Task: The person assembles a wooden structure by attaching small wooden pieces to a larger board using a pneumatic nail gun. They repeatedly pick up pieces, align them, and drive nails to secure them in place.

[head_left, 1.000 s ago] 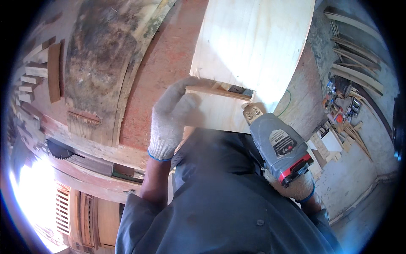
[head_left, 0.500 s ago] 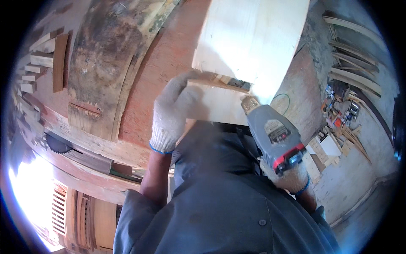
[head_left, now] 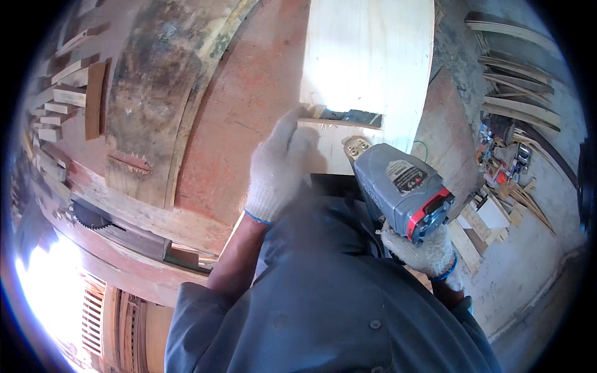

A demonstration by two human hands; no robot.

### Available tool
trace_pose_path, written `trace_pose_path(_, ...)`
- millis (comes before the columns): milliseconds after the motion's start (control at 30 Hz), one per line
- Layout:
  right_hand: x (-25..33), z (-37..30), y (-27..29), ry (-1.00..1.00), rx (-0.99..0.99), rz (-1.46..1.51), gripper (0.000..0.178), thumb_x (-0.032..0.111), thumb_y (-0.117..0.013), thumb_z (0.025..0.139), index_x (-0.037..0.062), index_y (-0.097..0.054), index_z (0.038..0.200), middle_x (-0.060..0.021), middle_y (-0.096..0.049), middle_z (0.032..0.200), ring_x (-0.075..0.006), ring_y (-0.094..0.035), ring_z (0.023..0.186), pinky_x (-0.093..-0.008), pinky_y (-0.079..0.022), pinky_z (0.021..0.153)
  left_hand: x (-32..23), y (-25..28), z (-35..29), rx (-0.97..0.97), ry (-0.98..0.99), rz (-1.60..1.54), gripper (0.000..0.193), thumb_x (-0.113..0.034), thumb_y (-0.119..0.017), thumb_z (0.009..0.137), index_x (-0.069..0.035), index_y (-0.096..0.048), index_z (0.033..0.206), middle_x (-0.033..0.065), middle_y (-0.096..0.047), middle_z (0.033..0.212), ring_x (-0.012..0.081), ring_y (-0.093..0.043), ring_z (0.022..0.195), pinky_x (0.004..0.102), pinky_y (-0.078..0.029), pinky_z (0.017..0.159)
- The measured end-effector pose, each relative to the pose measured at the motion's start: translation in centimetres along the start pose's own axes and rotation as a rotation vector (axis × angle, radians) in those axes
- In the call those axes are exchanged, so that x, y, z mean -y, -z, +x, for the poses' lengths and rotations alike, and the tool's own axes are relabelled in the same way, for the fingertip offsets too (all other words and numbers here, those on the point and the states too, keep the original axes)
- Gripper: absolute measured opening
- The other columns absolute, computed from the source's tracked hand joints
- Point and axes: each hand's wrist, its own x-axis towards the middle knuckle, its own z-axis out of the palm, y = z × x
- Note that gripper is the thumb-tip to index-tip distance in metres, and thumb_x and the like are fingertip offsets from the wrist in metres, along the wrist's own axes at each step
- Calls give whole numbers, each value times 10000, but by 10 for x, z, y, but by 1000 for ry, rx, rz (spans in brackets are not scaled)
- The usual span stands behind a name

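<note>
A pale wooden board (head_left: pixel 367 56) stretches away from my body, with a rectangular opening near its close end. My left hand (head_left: pixel 280 161), in a white knit glove with a blue cuff, grips the board's near left edge beside that opening. Its fingertips are blurred and partly hidden. A grey power tool (head_left: pixel 401 180) with a red band and a brass-coloured metal nose is tilted up at the board's near right corner. My right hand (head_left: pixel 423 248), also gloved, is closed around the tool from below. The tool's body hides most of those fingers.
A stained, weathered plank (head_left: pixel 149 105) lies across the reddish bench top (head_left: pixel 230 124) at left. A circular saw blade (head_left: pixel 87 214) sticks up near the bench's left edge. Wood blocks (head_left: pixel 65 96) stand beyond it. Offcuts (head_left: pixel 485 221) and a heap of tools (head_left: pixel 510 155) lie on the right-hand floor.
My left hand and forearm have moved to the right. The board has turned slightly, its far end shifting left. The tool's nose has swung a little to the left, with my right hand still on it.
</note>
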Motion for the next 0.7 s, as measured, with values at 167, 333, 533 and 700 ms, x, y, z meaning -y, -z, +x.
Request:
trace_pose_path(167, 8, 12, -4, -143, -54, 309, 339, 123, -800, 856, 40, -713, 1173, -120, -735, 1105, -252, -731, 1001, -393, -587, 879, 10, -13, 2, -79, -14, 8, 452, -252, -564, 1021, -35, -613, 1415, 191, -734, 1110, 243, -714, 1002, 359, -535, 919)
trace_pose_path(333, 14, 15, -9, -117, -56, 214, 315, 86, -794, 858, 32, -712, 1156, -115, -733, 1099, -233, -729, 1006, -392, -587, 865, 22, -16, 4, -119, -113, 17, 453, -242, -576, 998, -62, -621, 1411, 209, -722, 1199, 298, -714, 1085, 372, -521, 970)
trace_pose_path(533, 8, 10, -16, -190, -85, 170, 246, 57, -794, 856, 34, -719, 1088, -85, -741, 1038, -196, -726, 969, -359, -583, 855, 13, -8, 4, -45, -38, -87, 473, -232, -592, 983, -36, -614, 1413, 208, -700, 1290, 299, -685, 1192, 363, -495, 1027)
trace_pose_path(700, 33, 10, -5, -259, -45, 355, 260, 53, -788, 834, 22, -708, 1079, -58, -735, 995, -155, -712, 933, -341, -583, 846, 26, -5, 9, -29, -97, -133, 406, -171, -626, 1024, -3, -631, 1394, 101, -722, 1227, 153, -662, 1102, 308, -523, 971)
